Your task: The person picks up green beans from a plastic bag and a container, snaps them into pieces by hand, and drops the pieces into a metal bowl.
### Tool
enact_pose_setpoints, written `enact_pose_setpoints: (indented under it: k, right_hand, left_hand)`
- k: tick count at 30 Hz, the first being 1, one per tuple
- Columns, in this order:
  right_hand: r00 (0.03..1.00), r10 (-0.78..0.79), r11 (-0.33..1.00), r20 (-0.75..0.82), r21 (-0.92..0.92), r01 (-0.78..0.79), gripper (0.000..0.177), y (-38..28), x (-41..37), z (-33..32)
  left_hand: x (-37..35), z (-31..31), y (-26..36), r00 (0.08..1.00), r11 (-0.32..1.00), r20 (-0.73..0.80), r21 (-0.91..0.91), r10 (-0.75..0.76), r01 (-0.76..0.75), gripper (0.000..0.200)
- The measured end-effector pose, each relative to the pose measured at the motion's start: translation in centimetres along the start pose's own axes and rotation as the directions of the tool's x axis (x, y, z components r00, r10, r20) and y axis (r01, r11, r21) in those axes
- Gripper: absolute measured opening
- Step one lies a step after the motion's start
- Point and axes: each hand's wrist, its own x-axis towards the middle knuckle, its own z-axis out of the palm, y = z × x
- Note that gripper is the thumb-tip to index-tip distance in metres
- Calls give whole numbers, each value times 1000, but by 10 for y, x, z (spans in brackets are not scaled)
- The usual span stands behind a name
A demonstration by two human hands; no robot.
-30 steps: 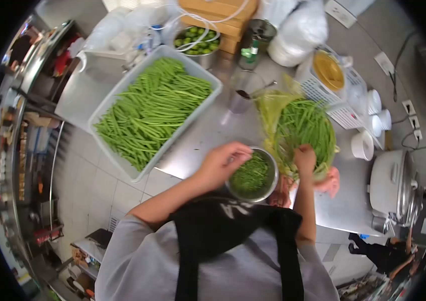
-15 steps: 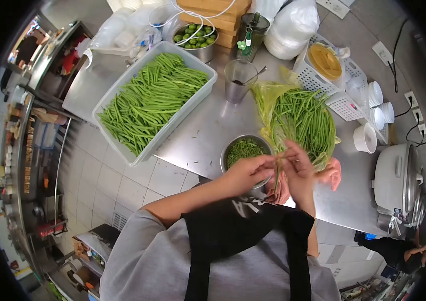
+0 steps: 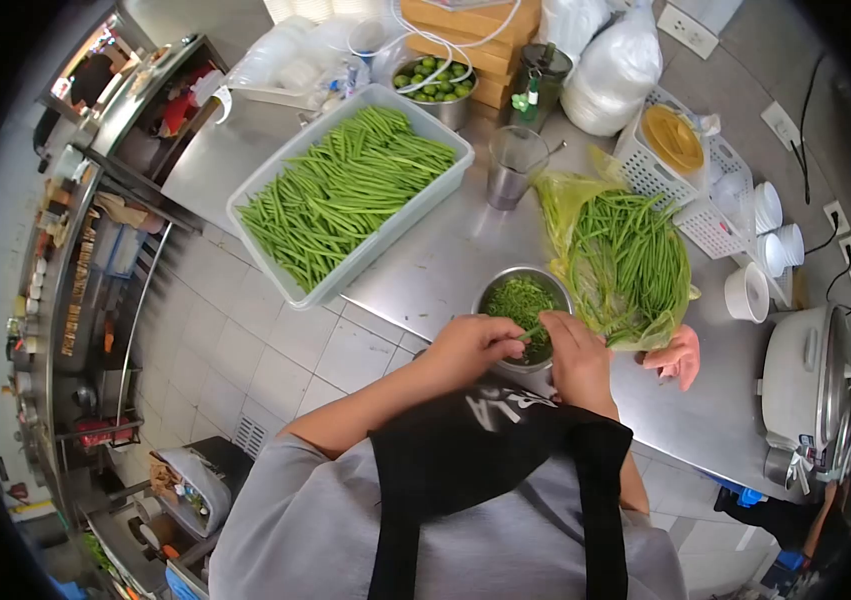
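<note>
Green bean (image 3: 527, 335): slim, above a bowl (image 3: 478, 298) of cut pieces (image 3: 517, 298)
Left hand (image 3: 478, 345): fingers closed, pinching one end
Right hand (image 3: 579, 358): fingers bunched at other end, grip unclear
Yellow bag (image 3: 560, 205): long beans (image 3: 637, 255), right of the bowl
Tub (image 3: 382, 237): more beans, farther left

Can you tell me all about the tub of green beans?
The tub is a cloudy, pale box, probably plastic, with rounded corners and a rim. It has no lid, and long green beans are heaped inside. It sits slantwise on the table, one corner seeming to poke past the edge. Neither left hand nor right hand touches it.
</note>
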Motion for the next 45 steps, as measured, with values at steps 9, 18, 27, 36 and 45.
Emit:
enact_pose_setpoints:
  k: [9, 18, 27, 36, 45]
  right_hand:
    - [709, 685, 310, 167, 814, -491, 12, 0, 12, 28]
    - [773, 603, 422, 196, 744, -518, 15, -1, -7, 35]
    - [722, 667, 389, 186, 740, -549, 11, 1, -6, 46]
    - [719, 678, 715, -154, 366, -596, 9, 51, -9, 51]
    - [718, 687, 725, -112, 54, -686, 11, 78, -34, 34]
  left_hand:
    - [9, -7, -10, 995, 997, 65, 9, 80, -81, 10]
    - [39, -13, -15, 997, 711, 24, -700, -69, 66, 15]
    - [46, -4, -17, 996, 762, 83, -642, -39, 84, 13]
    - [38, -1, -8, 988, 848, 145, -530, 57, 28, 13]
    - [43, 0, -26, 864, 460, 411, -731, -293, 504, 17]
